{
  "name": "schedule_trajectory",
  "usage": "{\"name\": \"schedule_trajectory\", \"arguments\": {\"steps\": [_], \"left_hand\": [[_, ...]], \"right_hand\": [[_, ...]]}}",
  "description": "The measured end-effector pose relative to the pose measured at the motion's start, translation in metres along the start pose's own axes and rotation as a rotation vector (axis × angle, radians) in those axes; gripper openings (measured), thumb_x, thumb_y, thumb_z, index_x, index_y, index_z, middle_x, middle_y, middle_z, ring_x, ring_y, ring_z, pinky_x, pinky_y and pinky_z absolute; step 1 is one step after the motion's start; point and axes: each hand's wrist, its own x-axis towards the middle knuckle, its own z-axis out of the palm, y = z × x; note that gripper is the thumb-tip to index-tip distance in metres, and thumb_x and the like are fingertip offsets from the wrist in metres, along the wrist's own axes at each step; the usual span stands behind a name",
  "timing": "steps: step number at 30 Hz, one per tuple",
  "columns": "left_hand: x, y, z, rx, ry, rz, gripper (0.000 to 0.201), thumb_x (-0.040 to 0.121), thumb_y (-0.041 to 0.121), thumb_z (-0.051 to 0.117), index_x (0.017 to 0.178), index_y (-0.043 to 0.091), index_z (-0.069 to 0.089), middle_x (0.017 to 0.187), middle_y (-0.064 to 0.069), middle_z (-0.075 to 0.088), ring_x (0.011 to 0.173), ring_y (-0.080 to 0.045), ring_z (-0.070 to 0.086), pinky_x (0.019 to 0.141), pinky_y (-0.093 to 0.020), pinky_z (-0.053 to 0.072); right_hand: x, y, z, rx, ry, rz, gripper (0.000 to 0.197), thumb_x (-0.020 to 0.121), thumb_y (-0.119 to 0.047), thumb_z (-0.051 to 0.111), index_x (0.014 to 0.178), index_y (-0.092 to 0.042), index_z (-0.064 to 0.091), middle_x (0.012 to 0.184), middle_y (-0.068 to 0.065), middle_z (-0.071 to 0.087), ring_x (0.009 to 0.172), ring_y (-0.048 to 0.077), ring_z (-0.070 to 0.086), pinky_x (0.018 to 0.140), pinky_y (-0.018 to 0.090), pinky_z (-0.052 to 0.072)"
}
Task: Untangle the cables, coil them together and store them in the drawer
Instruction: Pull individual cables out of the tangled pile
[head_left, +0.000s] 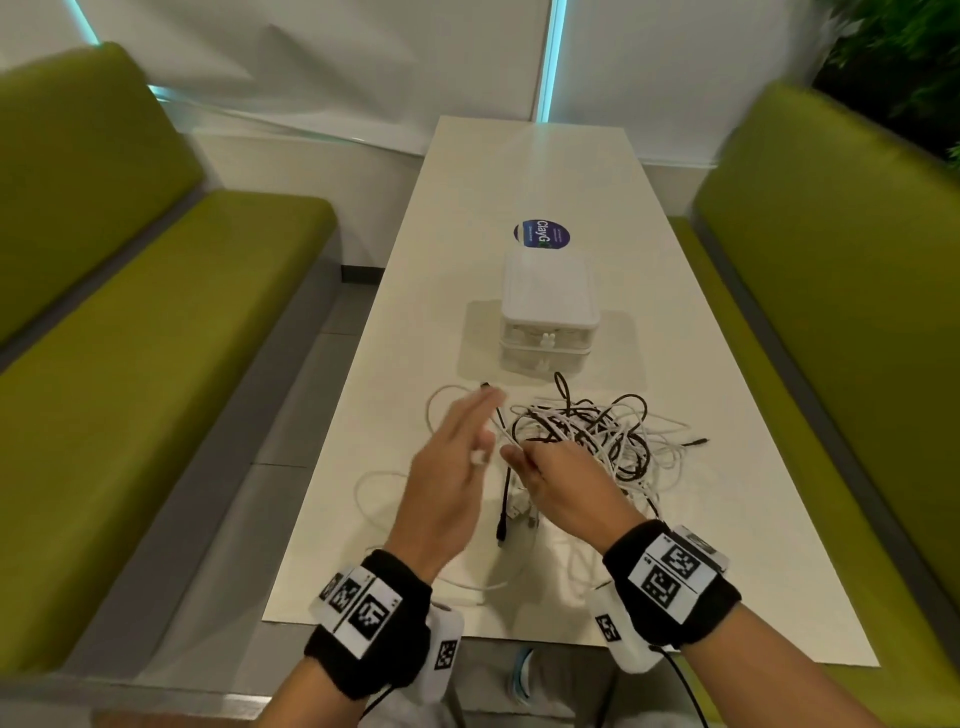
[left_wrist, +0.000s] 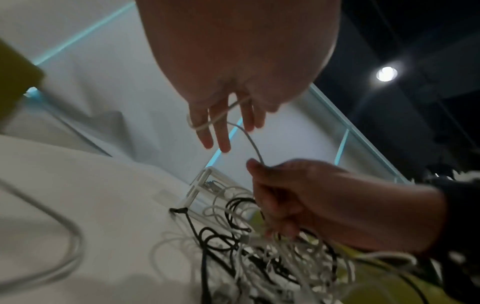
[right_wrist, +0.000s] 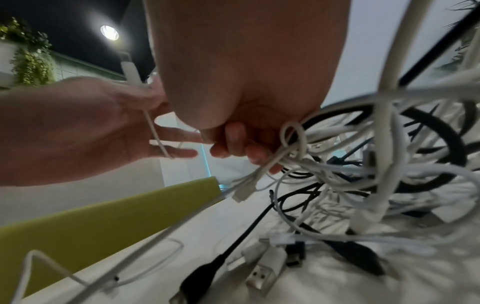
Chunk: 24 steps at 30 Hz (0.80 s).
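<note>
A tangle of white and black cables (head_left: 597, 436) (left_wrist: 272, 257) (right_wrist: 363, 154) lies on the white table (head_left: 519, 171) in front of a small white two-drawer unit (head_left: 548, 312) (left_wrist: 205, 183), both drawers closed. My left hand (head_left: 452, 457) (left_wrist: 221, 123) (right_wrist: 91, 127) is raised with straight fingers. Its thumb pins the plug of a white cable (left_wrist: 249, 139) (right_wrist: 155, 133), which crosses the palm and loops round the fingers. My right hand (head_left: 561, 483) (left_wrist: 298, 195) (right_wrist: 241, 123) pinches the same cable close by, its other fingers curled in the tangle's edge.
A white loop of cable (head_left: 384, 499) trails to the table's left edge. Loose USB plugs (right_wrist: 262, 273) and a black plug (head_left: 503, 519) lie under my hands. A round sticker (head_left: 542, 235) is behind the drawers. Green benches (head_left: 156, 364) (head_left: 831, 312) flank the table.
</note>
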Motion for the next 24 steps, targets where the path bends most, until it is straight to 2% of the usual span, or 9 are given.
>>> {"name": "schedule_trajectory", "arguments": {"steps": [2, 5, 8, 11, 13, 15, 19, 22, 24], "left_hand": [[-0.001, -0.01, 0.009, 0.175, -0.126, 0.016, 0.039, 0.102, 0.011, 0.042, 0.137, 0.023, 0.052, 0.136, 0.01, 0.05, 0.122, -0.01, 0.047, 0.103, -0.029, 0.042], [-0.003, -0.025, 0.013, 0.41, -0.205, 0.022, 0.025, 0.097, 0.011, 0.047, 0.116, 0.023, 0.058, 0.106, 0.011, 0.047, 0.098, -0.015, 0.049, 0.08, -0.03, 0.046], [-0.005, -0.029, 0.013, 0.484, -0.259, -0.018, 0.015, 0.093, 0.007, 0.05, 0.102, 0.017, 0.057, 0.096, 0.006, 0.046, 0.09, -0.019, 0.05, 0.078, -0.038, 0.046], [-0.003, -0.025, 0.006, 0.438, -0.195, 0.03, 0.018, 0.089, 0.011, 0.041, 0.089, 0.013, 0.059, 0.087, 0.005, 0.046, 0.082, -0.02, 0.051, 0.07, -0.038, 0.046], [-0.001, -0.022, -0.002, 0.392, -0.116, 0.065, 0.026, 0.084, 0.019, 0.03, 0.08, 0.017, 0.055, 0.082, 0.01, 0.041, 0.075, -0.016, 0.045, 0.066, -0.034, 0.043], [0.002, -0.02, -0.008, 0.341, -0.03, 0.067, 0.022, 0.085, 0.017, 0.031, 0.076, 0.024, 0.049, 0.08, 0.013, 0.041, 0.072, -0.011, 0.041, 0.066, -0.028, 0.038], [0.007, -0.009, -0.02, 0.108, 0.125, 0.005, 0.024, 0.091, 0.008, 0.042, 0.072, 0.02, 0.049, 0.077, 0.012, 0.046, 0.069, -0.008, 0.046, 0.064, -0.016, 0.032], [0.009, 0.0, -0.029, -0.067, 0.224, -0.037, 0.027, 0.095, 0.008, 0.041, 0.071, 0.014, 0.052, 0.076, 0.004, 0.05, 0.071, -0.012, 0.049, 0.065, -0.02, 0.036], [0.009, 0.003, -0.03, -0.147, 0.258, -0.064, 0.028, 0.097, 0.009, 0.041, 0.071, 0.014, 0.052, 0.076, 0.002, 0.051, 0.072, -0.015, 0.049, 0.066, -0.025, 0.037]], "right_hand": [[-0.002, -0.002, -0.003, -0.039, -0.014, -0.002, 0.043, 0.103, -0.043, 0.032, 0.067, -0.02, 0.039, 0.063, -0.001, 0.051, 0.062, 0.019, 0.045, 0.06, 0.034, 0.033], [-0.005, 0.004, -0.004, -0.121, -0.005, -0.05, 0.038, 0.101, -0.042, 0.041, 0.071, -0.018, 0.044, 0.06, -0.004, 0.046, 0.062, 0.018, 0.042, 0.058, 0.031, 0.025], [-0.006, 0.01, 0.001, -0.13, 0.007, -0.084, 0.04, 0.097, -0.044, 0.05, 0.068, -0.017, 0.048, 0.059, -0.004, 0.048, 0.059, 0.017, 0.043, 0.056, 0.031, 0.026], [-0.005, 0.012, 0.008, -0.118, 0.052, -0.097, 0.042, 0.097, -0.043, 0.052, 0.063, -0.02, 0.042, 0.052, -0.006, 0.042, 0.054, 0.017, 0.041, 0.049, 0.032, 0.029], [-0.002, 0.012, 0.009, -0.113, 0.078, -0.086, 0.041, 0.097, -0.04, 0.052, 0.063, -0.022, 0.038, 0.052, -0.008, 0.038, 0.053, 0.014, 0.039, 0.049, 0.031, 0.032], [0.001, 0.01, 0.007, -0.07, 0.11, -0.089, 0.04, 0.098, -0.037, 0.052, 0.063, -0.022, 0.037, 0.055, -0.009, 0.037, 0.054, 0.009, 0.036, 0.049, 0.026, 0.027], [0.006, 0.003, -0.001, -0.001, 0.261, -0.136, 0.034, 0.094, -0.026, 0.059, 0.066, -0.021, 0.041, 0.06, -0.014, 0.039, 0.063, 0.013, 0.041, 0.059, 0.029, 0.03], [0.006, 0.005, -0.003, -0.031, 0.366, -0.137, 0.025, 0.093, -0.026, 0.064, 0.071, -0.014, 0.062, 0.072, -0.001, 0.063, 0.09, 0.022, 0.058, 0.08, 0.034, 0.046], [0.007, 0.006, -0.003, -0.086, 0.37, -0.12, 0.023, 0.094, -0.029, 0.062, 0.078, -0.014, 0.067, 0.079, 0.0, 0.068, 0.101, 0.022, 0.058, 0.093, 0.034, 0.037]]}}
